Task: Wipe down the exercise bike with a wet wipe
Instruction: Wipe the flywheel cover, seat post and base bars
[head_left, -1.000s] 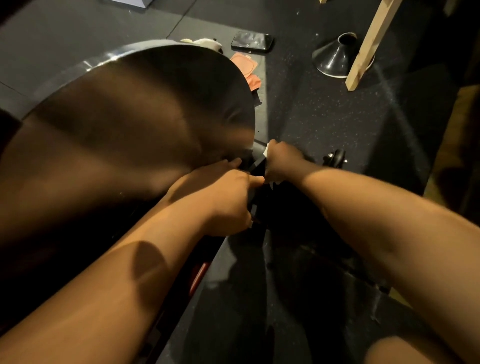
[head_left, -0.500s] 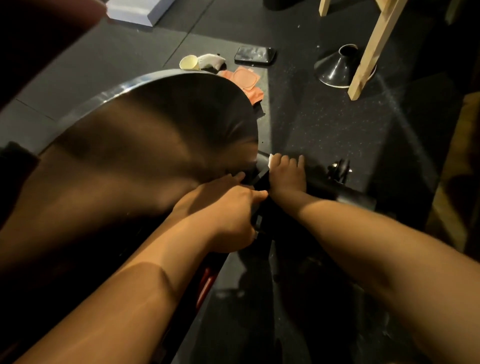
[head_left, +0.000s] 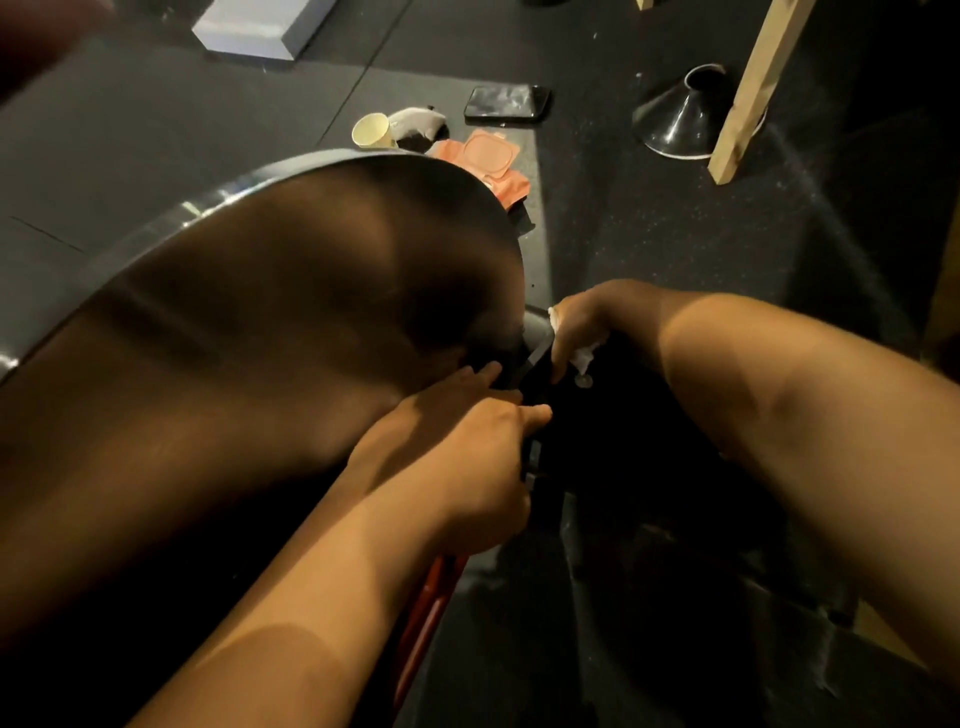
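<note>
From the head view, the exercise bike (head_left: 260, 322) filled the left half of the scene. Its broad, shiny flywheel disc curved from the left edge round to a rim that ended just beside both hands. The right hand (head_left: 582, 325) reached in from the right side with its fingers curled round a crumpled white wet wipe (head_left: 586, 356). It pressed the wipe on the dark frame (head_left: 534, 361) right at the flywheel's near rim, and a tuft of wipe hung out below the palm. The left hand (head_left: 467, 462) lay just short of it, its fingers bent down over the same dark frame and its thumb and forefinger pointing toward the right hand. The two were close but not touching. The gap between rim and frame was narrow and in deep shadow, so what lay under the hands could not be made out. A red strip of the bike (head_left: 426, 608) showed beneath the left forearm. The speckled black floor (head_left: 649, 223) lay open to the right of the flywheel. Farther back on it, past the disc's far rim, sat a paper cup (head_left: 371, 130) on its side, an orange wipe packet (head_left: 491, 156) partly hidden by the rim, and a dark phone (head_left: 506, 102). Well to the right stood a black cone (head_left: 678, 122), with a pale wooden post (head_left: 753, 88) leaning across its front, and a grey block (head_left: 265, 26) lay by the floor's far edge.
</note>
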